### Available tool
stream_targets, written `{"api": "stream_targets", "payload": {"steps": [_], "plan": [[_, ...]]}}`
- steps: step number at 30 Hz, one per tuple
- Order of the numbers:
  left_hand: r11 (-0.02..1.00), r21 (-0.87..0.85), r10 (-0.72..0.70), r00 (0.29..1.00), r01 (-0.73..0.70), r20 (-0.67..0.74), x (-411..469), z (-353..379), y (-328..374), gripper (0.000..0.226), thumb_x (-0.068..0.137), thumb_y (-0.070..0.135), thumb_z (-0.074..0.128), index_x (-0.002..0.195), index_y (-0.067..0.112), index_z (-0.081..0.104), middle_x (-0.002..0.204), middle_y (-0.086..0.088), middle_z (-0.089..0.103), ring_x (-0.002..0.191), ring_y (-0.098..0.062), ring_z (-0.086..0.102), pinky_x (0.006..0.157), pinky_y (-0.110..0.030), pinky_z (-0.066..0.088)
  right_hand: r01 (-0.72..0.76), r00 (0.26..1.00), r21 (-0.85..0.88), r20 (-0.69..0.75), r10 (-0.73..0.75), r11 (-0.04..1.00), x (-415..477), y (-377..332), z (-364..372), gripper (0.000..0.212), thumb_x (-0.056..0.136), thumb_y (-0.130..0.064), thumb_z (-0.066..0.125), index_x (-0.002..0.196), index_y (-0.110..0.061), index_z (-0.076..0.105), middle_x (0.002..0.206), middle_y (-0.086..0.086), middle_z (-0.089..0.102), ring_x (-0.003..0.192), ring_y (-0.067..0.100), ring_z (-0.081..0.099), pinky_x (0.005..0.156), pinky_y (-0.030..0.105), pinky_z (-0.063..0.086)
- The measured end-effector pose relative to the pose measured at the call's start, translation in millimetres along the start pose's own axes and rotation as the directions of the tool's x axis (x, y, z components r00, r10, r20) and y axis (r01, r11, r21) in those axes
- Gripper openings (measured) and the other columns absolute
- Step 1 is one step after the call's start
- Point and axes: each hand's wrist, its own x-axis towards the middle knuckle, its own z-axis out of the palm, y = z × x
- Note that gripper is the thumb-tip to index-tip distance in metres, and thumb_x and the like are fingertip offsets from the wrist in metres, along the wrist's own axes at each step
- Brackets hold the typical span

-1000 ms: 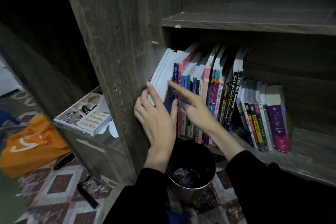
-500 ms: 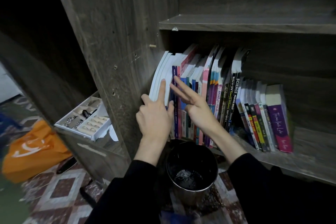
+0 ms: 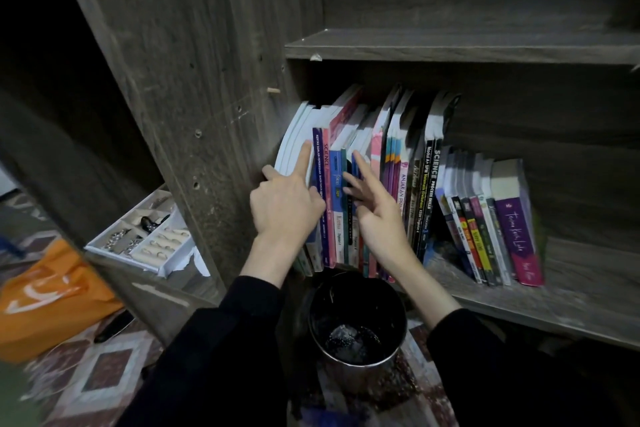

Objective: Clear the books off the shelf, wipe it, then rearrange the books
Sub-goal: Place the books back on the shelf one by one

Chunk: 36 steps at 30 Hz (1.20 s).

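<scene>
The books (image 3: 408,184) all stand on the lower shelf (image 3: 571,291), packed in a row that leans left against the cabinet wall, with a smaller group ending in a purple book (image 3: 516,225) further right. None has been taken out, so we judge this to be the very start of clearing.

Our left hand (image 3: 287,208) is at the far-left pale books (image 3: 294,142): the index finger lies straight up along their spines and the other fingers curl at their outer edge. We cannot tell whether they have a real hold. Our right hand (image 3: 381,218) is spread, its straight fingertips touching the blue spines just beside.

Next we would need to part off a manageable bunch, clamp it between both hands and draw it forward. The rest lean on it and may slump.

Below the shelf stands a metal bucket (image 3: 367,371); something glints at its dark bottom, water or a wet cloth, we cannot say. To the left a white tray (image 3: 176,260) with compartments holds rings (image 3: 162,246) and small trinkets. An orange bag (image 3: 52,305) lies on the floor.
</scene>
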Motion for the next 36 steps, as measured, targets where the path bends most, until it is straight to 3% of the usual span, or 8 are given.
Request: {"api": "stream_targets", "payload": {"steps": [6, 11, 16, 19, 21, 26, 30, 36], "plan": [[0.998, -0.056, -0.008, 0.999, 0.01, 0.032, -9.3, -8.2, -6.2, 0.062, 0.098, 0.044, 0.042, 0.151, 0.042, 0.01, 0.118, -0.018, 0.051, 0.092, -0.035, 0.06, 0.069, -0.034, 0.035, 0.039, 0.998, -0.104, 0.061, -0.033, 0.994, -0.6, 4.6, 1.0, 0.088, 0.089, 0.014, 0.042, 0.144, -0.051, 0.023, 0.151, -0.011, 0.037, 0.126, 0.006, 0.048, 0.079, 0.011, 0.052], [0.999, -0.052, 0.004, 1.0, -0.004, 0.017, -26.3, -20.6, -16.2, 0.059, 0.096, 0.043, 0.046, 0.149, 0.042, 0.021, 0.115, -0.017, 0.056, 0.097, -0.037, 0.06, 0.079, -0.037, 0.042, 0.066, 0.995, -0.12, 0.085, -0.056, 0.991, -2.5, 5.9, 2.7, 0.085, 0.089, 0.01, 0.045, 0.143, -0.052, 0.023, 0.151, -0.018, 0.032, 0.108, -0.028, 0.037, 0.081, -0.005, 0.036], [0.999, -0.044, 0.026, 0.999, -0.025, 0.023, -40.6, -35.3, -24.9, 0.058, 0.093, 0.04, 0.051, 0.147, 0.043, 0.029, 0.117, -0.015, 0.061, 0.103, -0.037, 0.059, 0.081, -0.036, 0.043, 0.044, 0.996, -0.154, 0.081, -0.031, 0.987, -2.0, 6.2, 8.1, 0.068, 0.099, -0.012, 0.047, 0.147, -0.049, 0.017, 0.155, -0.017, 0.025, 0.137, -0.003, 0.028, 0.106, 0.012, 0.024], [0.999, -0.043, 0.033, 0.999, -0.032, 0.014, -48.5, -46.0, -28.3, 0.057, 0.09, 0.038, 0.055, 0.144, 0.042, 0.036, 0.117, -0.014, 0.065, 0.106, -0.036, 0.059, 0.084, -0.035, 0.044, 0.039, 0.996, -0.215, 0.09, -0.02, 0.976, -3.8, -0.2, 10.9, 0.06, 0.1, -0.034, 0.047, 0.15, -0.042, 0.015, 0.147, -0.021, 0.025, 0.117, -0.016, 0.04, 0.089, -0.004, 0.024], [0.999, -0.042, 0.027, 1.0, -0.026, 0.012, -54.8, -53.1, -31.1, 0.055, 0.088, 0.036, 0.058, 0.14, 0.041, 0.042, 0.118, -0.012, 0.065, 0.109, -0.034, 0.058, 0.084, -0.033, 0.042, 0.052, 0.997, -0.263, 0.071, -0.034, 0.963, -6.0, -3.6, 14.3, 0.062, 0.095, -0.05, 0.047, 0.15, -0.041, 0.019, 0.145, -0.017, 0.036, 0.114, -0.015, 0.04, 0.095, 0.009, 0.028], [0.996, -0.09, -0.006, 0.986, 0.022, 0.169, -72.2, -64.9, -45.0, 0.046, 0.079, 0.045, 0.066, 0.125, 0.041, 0.061, 0.115, -0.005, 0.067, 0.114, -0.027, 0.055, 0.082, -0.031, 0.04, -0.224, 0.964, 0.144, 0.18, 0.197, 0.964, -10.6, 17.8, 27.8, 0.051, 0.084, -0.049, 0.061, 0.131, -0.031, 0.047, 0.096, -0.006, 0.063, 0.092, 0.005, 0.06, 0.073, 0.009, 0.044], [0.97, -0.242, 0.059, 0.941, 0.025, 0.332, -90.4, -70.2, -40.7, 0.037, 0.074, 0.042, 0.073, 0.111, 0.044, 0.068, 0.114, 0.013, 0.068, 0.114, -0.015, 0.054, 0.072, -0.027, 0.034, -0.635, 0.763, 0.482, 0.514, 0.392, 0.604, -48.6, 69.2, 13.6, 0.091, 0.051, -0.046, 0.092, 0.127, -0.012, 0.055, 0.121, 0.011, 0.066, 0.107, 0.021, 0.065, 0.084, 0.033, 0.055], [0.957, -0.269, 0.209, 0.894, -0.104, 0.397, -97.9, -75.3, -12.1, 0.04, 0.071, 0.045, 0.075, 0.11, 0.049, 0.067, 0.112, 0.02, 0.068, 0.106, -0.009, 0.058, 0.068, -0.025, 0.037, -0.604, 0.796, 0.55, 0.454, 0.401, 0.576, -90.1, 97.4, -27.1, 0.104, 0.033, -0.03, 0.1, 0.123, -0.004, 0.055, 0.114, 0.02, 0.068, 0.099, 0.033, 0.067, 0.088, 0.048, 0.054]]}}
